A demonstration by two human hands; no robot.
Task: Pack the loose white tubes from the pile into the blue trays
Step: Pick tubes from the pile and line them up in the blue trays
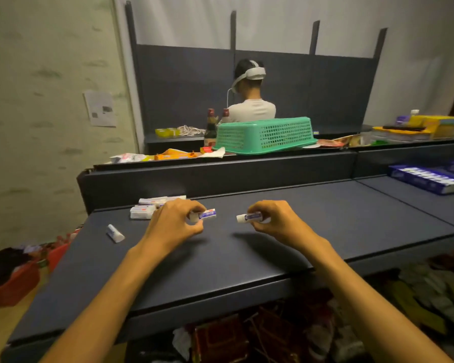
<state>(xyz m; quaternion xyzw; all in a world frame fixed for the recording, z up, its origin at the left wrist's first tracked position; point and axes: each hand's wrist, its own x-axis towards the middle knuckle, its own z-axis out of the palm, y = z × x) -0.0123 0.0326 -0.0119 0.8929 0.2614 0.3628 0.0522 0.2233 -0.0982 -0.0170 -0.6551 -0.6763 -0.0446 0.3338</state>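
Tubes small, white, blue-labelled; left hand point(176, 221) pinches one point(203, 215), print unreadable.

Your blue trays point(430, 178) run off the right edge. Each tube's rear end sits buried under your fingers point(192, 206) — labels too blurred to read, lower-frame clutter indistinct.

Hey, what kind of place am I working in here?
Probably a small shop or stockroom set up for packing goods. You stand at dark store shelving, blue trays of boxed tubes sit to the right, and a green basket sits among mixed goods behind. Each hand holds a white tube.
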